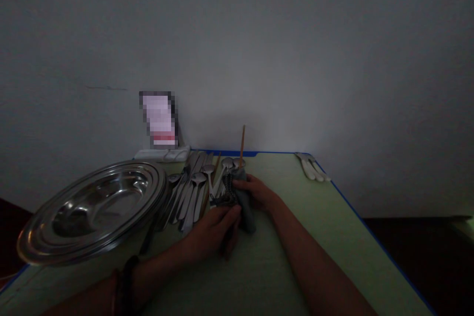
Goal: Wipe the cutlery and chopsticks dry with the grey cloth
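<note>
Both of my hands are at a grey-green cloth (245, 207) over the middle of the table. My right hand (259, 191) has its fingers wrapped on the cloth's upper part, where a thin wooden chopstick (242, 145) sticks up, its lower end hidden by the cloth. Lower down, my left hand (217, 229) is closed at the cloth's left edge, with a dark patterned fold beside its fingers. Several metal spoons (199, 177) and other long cutlery lie just left of the cloth, fanned side by side.
Stacked steel plates or basins (107, 207) fill the left of the table (296, 256). A blurred phone (160, 118) leans at the wall, behind a white folded item (163, 154). Forks with pale handles (309, 168) lie at the back right corner.
</note>
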A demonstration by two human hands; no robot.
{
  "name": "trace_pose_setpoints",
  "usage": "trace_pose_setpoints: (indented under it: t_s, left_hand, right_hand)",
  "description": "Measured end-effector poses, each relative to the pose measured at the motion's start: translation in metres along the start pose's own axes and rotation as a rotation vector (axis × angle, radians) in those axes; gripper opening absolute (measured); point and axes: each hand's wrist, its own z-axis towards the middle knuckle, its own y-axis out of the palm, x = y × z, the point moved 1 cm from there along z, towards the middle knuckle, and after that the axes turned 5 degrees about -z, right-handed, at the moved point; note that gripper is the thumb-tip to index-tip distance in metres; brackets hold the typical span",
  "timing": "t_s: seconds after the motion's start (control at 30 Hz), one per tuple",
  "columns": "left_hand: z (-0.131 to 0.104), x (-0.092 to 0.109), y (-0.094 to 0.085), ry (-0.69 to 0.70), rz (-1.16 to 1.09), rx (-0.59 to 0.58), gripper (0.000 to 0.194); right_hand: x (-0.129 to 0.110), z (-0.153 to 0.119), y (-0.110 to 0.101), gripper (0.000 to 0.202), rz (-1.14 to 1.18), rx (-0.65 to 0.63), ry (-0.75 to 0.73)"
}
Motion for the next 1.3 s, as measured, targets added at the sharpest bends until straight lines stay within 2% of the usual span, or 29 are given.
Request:
trace_pose_setpoints:
  t_s: [0.23,0.57,0.83,1.03,1.3]
  left_hand:
    - [0.001,-0.004,0.0,-0.033,-0.012,0.0,0.046]
    - [0.002,-0.002,0.0,-0.034,-0.047,0.007,0.049]
    - [0.009,-0.018,-0.006,-0.044,-0.23,-0.049,0.056]
    - [0.006,-0.011,-0.004,-0.013,-0.235,-0.05,0.049]
    - [0.005,-0.005,-0.002,-0.044,-0.117,-0.027,0.048]
  right_hand:
    - [0.002,0.004,-0.003,0.041,-0.015,0.024,0.038]
    - [0.002,0.004,-0.002,0.036,-0.015,0.013,0.038]
    - [-0.001,0.002,0.0,0.032,-0.018,0.022,0.054]
    - [-0.001,0.002,0.0,0.031,-0.01,0.031,0.048]
    - [0.003,0.005,-0.003,0.028,-0.012,0.031,0.045]
